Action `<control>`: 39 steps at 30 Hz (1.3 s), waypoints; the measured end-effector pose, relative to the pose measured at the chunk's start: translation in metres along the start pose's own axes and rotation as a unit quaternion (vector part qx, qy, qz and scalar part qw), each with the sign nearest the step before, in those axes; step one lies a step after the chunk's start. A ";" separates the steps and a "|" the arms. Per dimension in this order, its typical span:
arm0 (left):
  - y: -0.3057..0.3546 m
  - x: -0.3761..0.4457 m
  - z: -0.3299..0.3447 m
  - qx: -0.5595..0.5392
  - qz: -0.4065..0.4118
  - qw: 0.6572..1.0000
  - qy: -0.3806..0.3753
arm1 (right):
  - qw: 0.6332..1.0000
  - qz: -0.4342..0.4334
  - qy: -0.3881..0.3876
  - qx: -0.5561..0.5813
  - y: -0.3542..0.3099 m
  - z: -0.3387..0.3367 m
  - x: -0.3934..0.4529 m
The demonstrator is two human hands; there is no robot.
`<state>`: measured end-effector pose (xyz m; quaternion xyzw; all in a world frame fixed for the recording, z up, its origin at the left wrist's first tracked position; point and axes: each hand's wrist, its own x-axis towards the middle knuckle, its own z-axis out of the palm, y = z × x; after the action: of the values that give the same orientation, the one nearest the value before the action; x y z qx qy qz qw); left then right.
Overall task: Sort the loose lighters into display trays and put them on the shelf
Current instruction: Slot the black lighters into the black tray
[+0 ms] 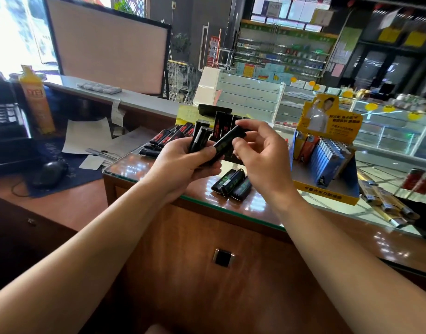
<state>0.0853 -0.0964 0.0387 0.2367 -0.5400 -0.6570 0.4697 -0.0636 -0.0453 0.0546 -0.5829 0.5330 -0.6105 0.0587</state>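
Note:
My left hand [183, 160] grips a small bunch of black lighters [201, 138] upright above the glass counter [139, 169]. My right hand [262, 150] pinches one black lighter with green print [227, 143], its lower end lying against my left hand's fingers. Three black lighters with green print [232, 184] lie on the glass just below my hands. Several black lighters with red print [173, 137] lie and stand behind my hands. A yellow display tray [327, 191] with blue and orange lighters stands to the right.
A yellow bottle [37, 100], a keyboard [5, 114], a mouse [50, 173] and loose papers [86, 136] sit on the lower desk at left. Gold packets [385, 206] and red lighters [419, 180] lie at the far right. Shop shelves [281, 54] stand behind.

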 end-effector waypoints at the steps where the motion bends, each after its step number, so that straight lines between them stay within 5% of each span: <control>1: 0.000 0.001 -0.001 -0.010 -0.004 1.000 0.003 | 1.000 0.003 0.011 0.009 0.001 -0.001 0.001; 21: 0.000 0.018 -0.011 0.066 0.012 0.997 0.024 | 0.991 0.030 0.107 0.067 0.007 -0.006 0.026; 32: 0.023 0.079 -0.017 0.016 -0.098 0.995 0.007 | 0.985 -0.046 0.088 -0.141 0.021 -0.010 0.075; 39: 0.031 0.116 -0.009 -0.011 -0.069 0.997 0.034 | 0.946 -0.105 0.056 -0.301 0.040 0.012 0.090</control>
<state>0.0518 -0.2015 0.0877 0.2901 -0.4990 -0.6853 0.4440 -0.1049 -0.1318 0.0813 -0.5912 0.6302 -0.4557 -0.2137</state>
